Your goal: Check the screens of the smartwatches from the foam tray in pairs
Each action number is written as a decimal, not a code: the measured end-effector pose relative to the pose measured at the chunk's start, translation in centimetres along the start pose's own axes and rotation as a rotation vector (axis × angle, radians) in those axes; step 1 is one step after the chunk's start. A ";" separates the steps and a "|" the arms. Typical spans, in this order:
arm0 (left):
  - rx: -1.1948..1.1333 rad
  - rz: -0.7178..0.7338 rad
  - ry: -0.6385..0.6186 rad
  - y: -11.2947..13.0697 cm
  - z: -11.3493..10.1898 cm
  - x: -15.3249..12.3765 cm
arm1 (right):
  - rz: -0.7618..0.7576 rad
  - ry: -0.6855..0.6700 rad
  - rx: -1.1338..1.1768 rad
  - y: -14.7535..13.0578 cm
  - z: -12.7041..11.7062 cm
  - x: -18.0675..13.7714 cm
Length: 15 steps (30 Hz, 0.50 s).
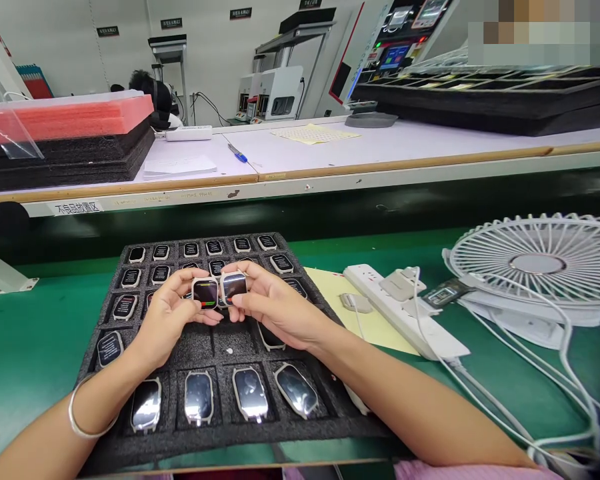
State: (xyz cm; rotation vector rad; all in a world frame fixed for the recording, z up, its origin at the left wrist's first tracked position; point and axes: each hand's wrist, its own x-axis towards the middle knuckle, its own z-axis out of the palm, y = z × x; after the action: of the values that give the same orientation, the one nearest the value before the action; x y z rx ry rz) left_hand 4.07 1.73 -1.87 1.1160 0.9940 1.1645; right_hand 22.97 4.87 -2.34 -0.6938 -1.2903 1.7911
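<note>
My left hand (167,319) holds a small smartwatch body (205,293) whose screen is lit with a red and green display. My right hand (270,303) grips a second watch body (234,285) with a dark, reflective screen, right beside the first. Both hands hover over a black foam tray (215,347) on the green mat. The tray's far rows hold several watch bodies face up with lit text. Its near row holds several larger watch bodies (250,393) with dark screens. A metal bangle (80,420) sits on my left wrist.
A white power strip (405,310) with plugs and cables lies to the right on a yellow sheet (370,320). A white desk fan (540,267) lies beyond it. Behind runs a raised white shelf (330,150) with stacked foam trays (65,147), a pen and machines. A person sits far back left.
</note>
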 end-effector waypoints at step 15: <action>-0.076 -0.020 0.048 -0.2 -0.1 0.7 | -0.005 -0.015 0.099 0.3 -0.6 0.5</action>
State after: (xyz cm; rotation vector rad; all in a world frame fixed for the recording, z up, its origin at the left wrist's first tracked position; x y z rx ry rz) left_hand 4.08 2.40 -2.07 1.0199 0.9870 1.2079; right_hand 23.06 5.54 -2.82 -0.6229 -1.2035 1.8457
